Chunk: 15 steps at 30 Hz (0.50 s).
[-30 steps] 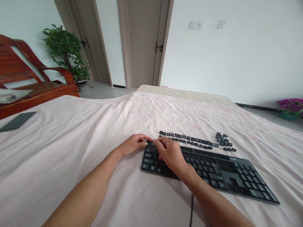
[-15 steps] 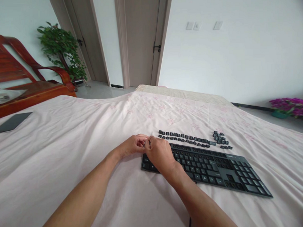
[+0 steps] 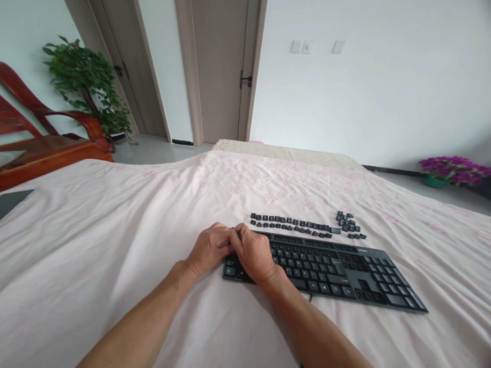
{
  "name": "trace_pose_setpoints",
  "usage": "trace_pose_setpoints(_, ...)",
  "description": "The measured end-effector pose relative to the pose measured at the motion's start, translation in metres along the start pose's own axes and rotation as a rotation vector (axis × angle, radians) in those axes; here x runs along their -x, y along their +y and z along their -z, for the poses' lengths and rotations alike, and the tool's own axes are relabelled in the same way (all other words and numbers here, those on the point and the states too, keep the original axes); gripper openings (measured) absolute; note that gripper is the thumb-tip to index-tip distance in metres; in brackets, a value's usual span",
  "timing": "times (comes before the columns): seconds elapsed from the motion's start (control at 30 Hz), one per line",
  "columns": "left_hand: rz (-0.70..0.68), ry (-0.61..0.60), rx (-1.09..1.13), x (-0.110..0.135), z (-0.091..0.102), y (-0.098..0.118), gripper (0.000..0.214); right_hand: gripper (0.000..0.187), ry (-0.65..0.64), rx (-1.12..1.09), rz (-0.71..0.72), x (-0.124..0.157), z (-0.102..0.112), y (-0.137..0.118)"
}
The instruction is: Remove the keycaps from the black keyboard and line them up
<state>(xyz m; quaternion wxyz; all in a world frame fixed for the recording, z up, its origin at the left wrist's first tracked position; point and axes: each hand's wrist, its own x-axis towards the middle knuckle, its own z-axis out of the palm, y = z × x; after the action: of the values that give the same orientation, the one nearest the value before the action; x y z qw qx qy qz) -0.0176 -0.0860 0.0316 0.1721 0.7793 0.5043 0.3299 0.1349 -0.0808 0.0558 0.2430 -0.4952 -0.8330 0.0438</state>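
Note:
A black keyboard (image 3: 333, 272) lies at a slant on the bed cover, with bare sockets where several keys are off. Over its upper left corner my right hand (image 3: 254, 253) is closed, with the thin wire ends of what looks like a keycap puller (image 3: 244, 220) sticking up past the fingers. My left hand (image 3: 212, 247) is closed beside it at the keyboard's left end, fingers touching the right hand; what it pinches is hidden. Beyond the keyboard, loose black keycaps (image 3: 290, 224) lie in two rows, with a smaller group of keycaps (image 3: 346, 222) to the right.
A pale flowered sheet (image 3: 150, 219) with folds covers the surface. A dark flat object (image 3: 8, 204) lies at the far left edge. A cable (image 3: 310, 298) shows under the keyboard's near edge. Beyond stand a wooden chair (image 3: 91, 127), a leafy plant (image 3: 80, 77) and purple flowers (image 3: 456, 168).
The camera view has shifted slightly. My left hand has turned over, its knuckles now up, and its fingers press against the right hand. The wire ends show less clearly.

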Motion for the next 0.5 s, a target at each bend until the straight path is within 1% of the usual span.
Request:
trace_pose_setpoints(0.1,-0.058,0.005,-0.004,0.0013,-0.0007,-0.0009,0.022,0.026,0.021,-0.049,-0.011,0.0024,-0.0007,0.0015)
trace_pose_setpoints(0.17,-0.062,0.010,0.008,0.0018,-0.0011,-0.0002,0.024,0.027,0.030,-0.074,-0.010,0.0040,-0.0006,0.0022)
trace_pose_setpoints(0.37,0.047,0.039,0.149,0.0025,-0.0024,0.0077,0.021,0.034,0.116,-0.169,-0.043,0.0062,-0.0009,0.0055)
trace_pose_setpoints(0.5,0.145,0.040,0.269,0.0018,-0.0053,0.0054,0.019,0.038,0.132,-0.188,-0.079,0.0047,0.0013,0.0052)
